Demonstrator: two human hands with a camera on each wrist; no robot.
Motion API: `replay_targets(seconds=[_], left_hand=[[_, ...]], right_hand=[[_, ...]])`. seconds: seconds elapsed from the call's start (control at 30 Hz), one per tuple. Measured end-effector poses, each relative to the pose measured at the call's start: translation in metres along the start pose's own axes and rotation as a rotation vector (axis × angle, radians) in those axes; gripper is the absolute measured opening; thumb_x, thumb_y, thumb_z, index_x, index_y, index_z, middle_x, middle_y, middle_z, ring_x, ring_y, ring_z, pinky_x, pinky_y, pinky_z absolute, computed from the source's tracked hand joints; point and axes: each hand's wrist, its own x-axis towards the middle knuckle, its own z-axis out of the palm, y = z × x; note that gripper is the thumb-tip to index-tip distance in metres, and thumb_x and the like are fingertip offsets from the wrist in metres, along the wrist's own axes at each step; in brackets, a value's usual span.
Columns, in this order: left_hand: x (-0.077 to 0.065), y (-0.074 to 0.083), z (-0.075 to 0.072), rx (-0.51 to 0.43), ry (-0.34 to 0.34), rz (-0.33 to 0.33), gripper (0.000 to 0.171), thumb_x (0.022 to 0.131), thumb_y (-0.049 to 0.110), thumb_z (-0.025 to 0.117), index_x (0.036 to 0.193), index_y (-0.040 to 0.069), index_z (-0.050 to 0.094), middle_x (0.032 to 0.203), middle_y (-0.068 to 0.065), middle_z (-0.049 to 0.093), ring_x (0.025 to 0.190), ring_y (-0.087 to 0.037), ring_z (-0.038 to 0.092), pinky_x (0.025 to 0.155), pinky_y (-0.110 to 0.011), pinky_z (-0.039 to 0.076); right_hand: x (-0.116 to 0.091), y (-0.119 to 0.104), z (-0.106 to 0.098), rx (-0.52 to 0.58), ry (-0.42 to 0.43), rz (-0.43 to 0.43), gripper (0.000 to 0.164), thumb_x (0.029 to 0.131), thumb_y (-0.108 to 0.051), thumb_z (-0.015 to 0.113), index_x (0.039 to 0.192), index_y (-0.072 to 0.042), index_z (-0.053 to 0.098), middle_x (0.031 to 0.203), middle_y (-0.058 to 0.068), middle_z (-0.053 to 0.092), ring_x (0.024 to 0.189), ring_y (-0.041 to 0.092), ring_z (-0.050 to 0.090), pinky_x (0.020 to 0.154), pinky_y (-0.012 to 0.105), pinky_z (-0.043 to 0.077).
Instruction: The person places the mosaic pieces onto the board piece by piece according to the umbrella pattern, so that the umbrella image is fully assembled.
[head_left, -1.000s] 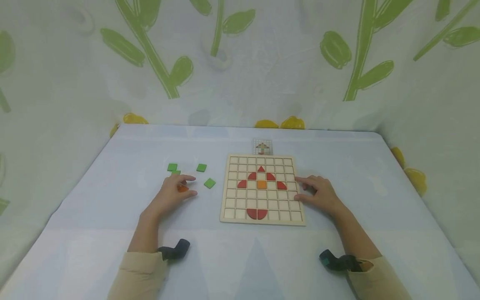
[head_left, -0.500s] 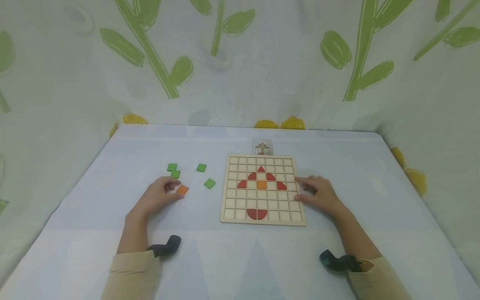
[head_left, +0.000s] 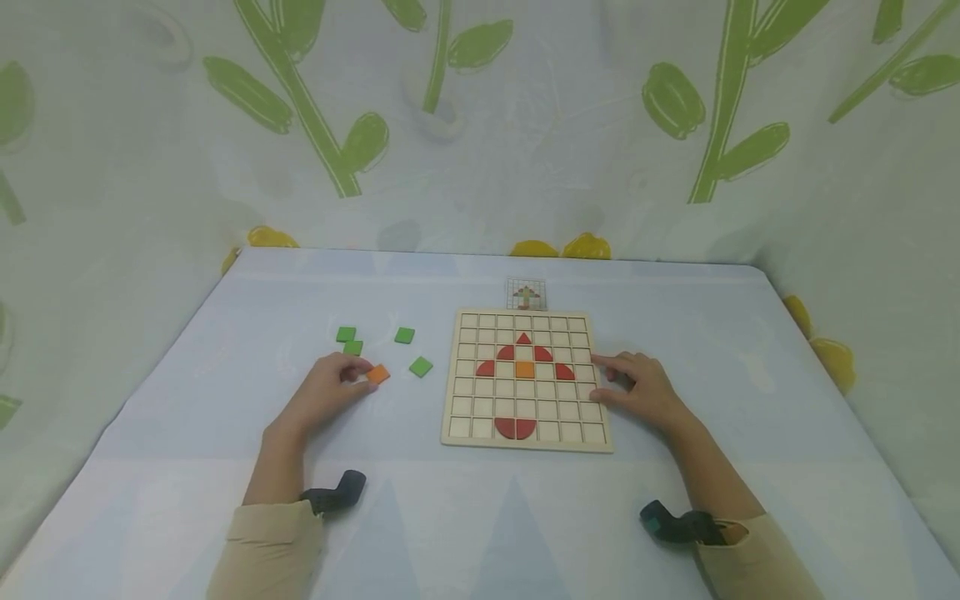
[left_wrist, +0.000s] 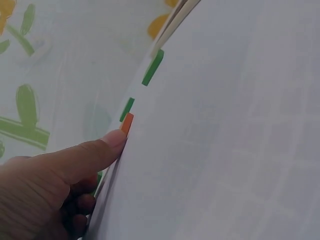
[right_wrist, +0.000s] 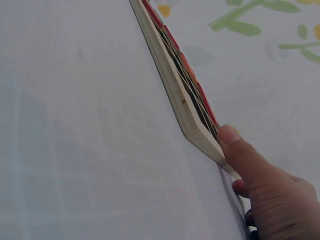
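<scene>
In the head view, my left hand [head_left: 326, 390] pinches a small orange square tile [head_left: 378, 374] between thumb and fingers, low over the table left of the board. The left wrist view shows the thumb tip on this orange tile [left_wrist: 128, 121]. A wooden grid board [head_left: 525, 447] lies at the middle of the table. Set in its cells are red pieces, among them a triangle [head_left: 523, 338] and quarter rounds [head_left: 516, 428], around one orange square [head_left: 524, 369]. My right hand [head_left: 641, 387] rests thumb and index fingertips, spread apart, on the board's right edge.
Several green square tiles [head_left: 421, 367] lie scattered between the left hand and the board. Behind the board's far edge is a small pattern card [head_left: 527, 294] with a gridded picture. A pale patterned cloth [head_left: 465, 517] covers the table, with leaf-printed fabric beyond.
My left hand first drew back left, uncovering the orange tile and a green one, then moved slightly right with the orange tile at its fingertips. The right hand stays at the board.
</scene>
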Motion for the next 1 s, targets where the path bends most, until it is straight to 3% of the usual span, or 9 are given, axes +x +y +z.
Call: replay_targets(seconds=[0.43,0.77,1.0], left_hand=[[0.001,0.012,0.015,0.034,0.072,0.036,0.025,0.083,0.022,0.069,0.105,0.010,0.069,0.098,-0.006,0.062,0.093,-0.022,0.052,0.082,-0.038,0.041],[0.008,0.020,0.029,0.015,0.150,0.227,0.020,0.079,0.015,0.073,0.098,0.011,0.071,0.080,0.000,0.058,0.080,-0.018,0.047,0.073,-0.033,0.040],[0.007,0.030,0.033,0.001,0.134,0.294,0.021,0.077,0.013,0.074,0.098,0.011,0.071,0.081,0.002,0.059,0.079,-0.016,0.048,0.071,-0.032,0.041]], right_hand=[[0.000,0.002,0.000,-0.021,-0.003,0.009,0.054,0.067,-0.024,0.083,0.116,-0.007,0.067,0.077,-0.006,0.052,0.071,0.009,0.037,0.063,0.026,0.029],[-0.001,0.002,0.000,-0.019,-0.003,-0.003,0.053,0.068,-0.024,0.083,0.116,-0.007,0.067,0.077,-0.005,0.053,0.071,0.008,0.036,0.063,0.026,0.029],[0.001,0.002,0.001,-0.016,0.019,-0.041,0.052,0.067,-0.022,0.082,0.115,-0.006,0.068,0.077,-0.006,0.053,0.070,0.008,0.037,0.063,0.025,0.027]])
